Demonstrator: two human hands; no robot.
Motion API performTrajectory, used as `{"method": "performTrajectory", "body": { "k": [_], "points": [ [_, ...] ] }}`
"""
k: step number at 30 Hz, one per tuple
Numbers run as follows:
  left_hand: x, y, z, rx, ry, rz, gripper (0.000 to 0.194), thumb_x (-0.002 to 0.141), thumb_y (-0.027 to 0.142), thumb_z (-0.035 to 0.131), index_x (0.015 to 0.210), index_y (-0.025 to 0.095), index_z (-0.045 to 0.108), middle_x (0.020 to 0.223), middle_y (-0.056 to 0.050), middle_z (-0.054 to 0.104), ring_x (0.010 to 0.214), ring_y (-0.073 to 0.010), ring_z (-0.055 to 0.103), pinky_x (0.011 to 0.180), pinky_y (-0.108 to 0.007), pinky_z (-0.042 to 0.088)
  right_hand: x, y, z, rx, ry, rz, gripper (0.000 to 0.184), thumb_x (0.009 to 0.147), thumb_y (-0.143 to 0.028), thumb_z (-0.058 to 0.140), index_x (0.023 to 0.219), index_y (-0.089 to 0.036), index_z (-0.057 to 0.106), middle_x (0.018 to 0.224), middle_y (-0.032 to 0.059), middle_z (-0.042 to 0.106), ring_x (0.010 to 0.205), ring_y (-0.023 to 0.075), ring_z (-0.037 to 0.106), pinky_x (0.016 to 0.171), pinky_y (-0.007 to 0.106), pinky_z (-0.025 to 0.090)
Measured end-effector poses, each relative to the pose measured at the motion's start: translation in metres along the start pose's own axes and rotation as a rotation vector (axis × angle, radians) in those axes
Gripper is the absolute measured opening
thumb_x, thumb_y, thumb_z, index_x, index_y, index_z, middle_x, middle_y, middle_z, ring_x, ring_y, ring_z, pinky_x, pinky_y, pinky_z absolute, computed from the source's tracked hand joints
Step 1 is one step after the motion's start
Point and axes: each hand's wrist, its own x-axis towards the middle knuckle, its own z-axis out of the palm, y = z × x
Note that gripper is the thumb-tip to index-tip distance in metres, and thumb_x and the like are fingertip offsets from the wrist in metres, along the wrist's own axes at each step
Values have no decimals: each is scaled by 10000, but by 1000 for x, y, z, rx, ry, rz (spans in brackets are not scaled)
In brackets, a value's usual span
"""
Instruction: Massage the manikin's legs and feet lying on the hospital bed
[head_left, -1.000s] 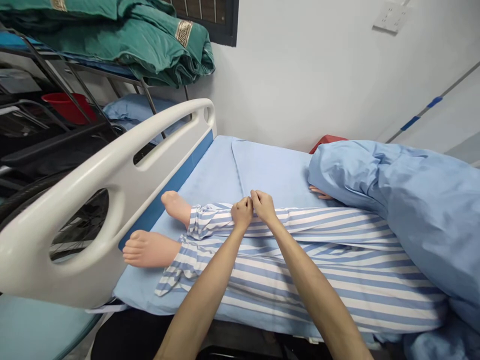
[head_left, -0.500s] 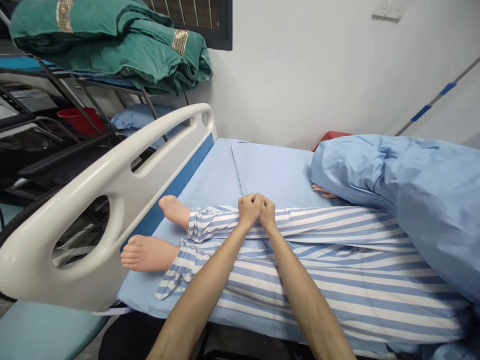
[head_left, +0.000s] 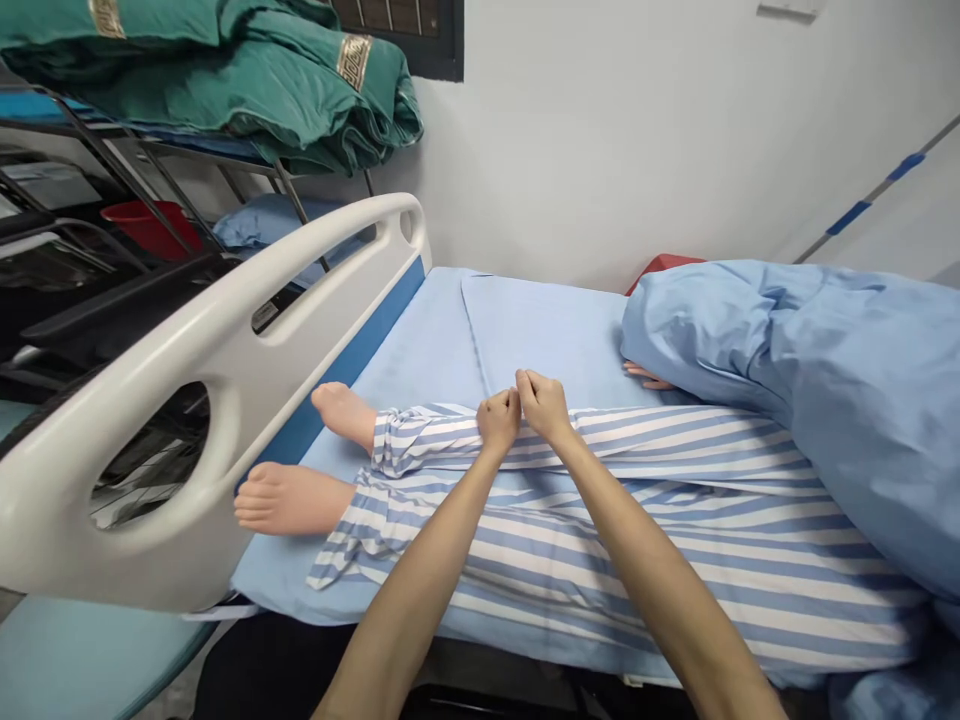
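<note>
The bed's footboard [head_left: 247,370] is glossy white plastic; the striped pyjama trousers [head_left: 637,560] and blue sheet [head_left: 540,340] are matt cloth.

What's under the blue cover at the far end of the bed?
A manikin's hand pokes out from under the blue cover, and the striped pyjamas run in beneath it. Whatever lies further under is covered and cannot be seen.
</note>
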Motion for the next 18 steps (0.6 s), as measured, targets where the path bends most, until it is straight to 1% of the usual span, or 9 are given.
{"method": "performTrajectory", "body": {
  "k": [2, 6, 9, 12, 14, 16, 18],
  "points": [
    [-1, -1, 1, -7, 6, 4, 464, 932, 316, 416, 494, 199, 315, 496, 19, 360, 557, -118, 310, 598, -292, 206, -2, 7, -1, 10, 21, 38, 439, 977, -412, 390, 575, -246, 326, 514, -42, 363, 535, 135, 327, 590, 295, 243],
    [1, -3, 0, -11, 12, 7, 465, 934, 322, 407, 496, 203, 306, 496, 25, 335, 565, -118, 315, 608, -289, 222, -14, 26, 10, 30, 93, 179, 431, 977, -402, 356, 575, -250, 323, 517, -38, 368, 553, 145, 353, 591, 289, 257],
    [4, 7, 3, -31, 19, -19, 458, 927, 309, 416, 493, 208, 310, 491, 31, 328, 555, -117, 328, 599, -287, 233, -19, 33, 16, 69, 138, 188, 428, 962, -436, 356, 576, -249, 345, 524, -33, 390, 566, 147, 356, 590, 290, 255],
    [8, 25, 12, -98, 8, 15, 462, 934, 301, 408, 494, 212, 301, 484, 32, 337, 537, -113, 339, 589, -283, 256, -17, 37, 16, 164, 168, 213, 446, 943, -500, 354, 578, -246, 383, 523, -26, 428, 566, 146, 375, 579, 287, 265],
    [8, 32, 21, -143, 8, 21, 468, 948, 305, 392, 500, 214, 290, 484, 30, 353, 532, -112, 348, 580, -277, 271, -16, 39, 15, 237, 171, 243, 468, 932, -545, 358, 577, -243, 401, 517, -24, 445, 561, 146, 388, 568, 285, 283],
    [7, 32, 29, -143, 10, -5, 465, 951, 302, 394, 502, 215, 307, 489, 24, 394, 535, -114, 370, 578, -274, 283, -15, 41, 14, 300, 187, 255, 484, 927, -573, 365, 575, -243, 402, 513, -25, 447, 561, 146, 395, 563, 284, 305],
    [6, 27, 34, -95, -10, -14, 454, 944, 300, 417, 503, 214, 352, 503, 14, 451, 549, -122, 404, 590, -277, 291, -15, 40, 14, 340, 219, 255, 486, 931, -576, 376, 576, -244, 395, 515, -25, 449, 568, 146, 397, 564, 282, 324]
  ]
}}
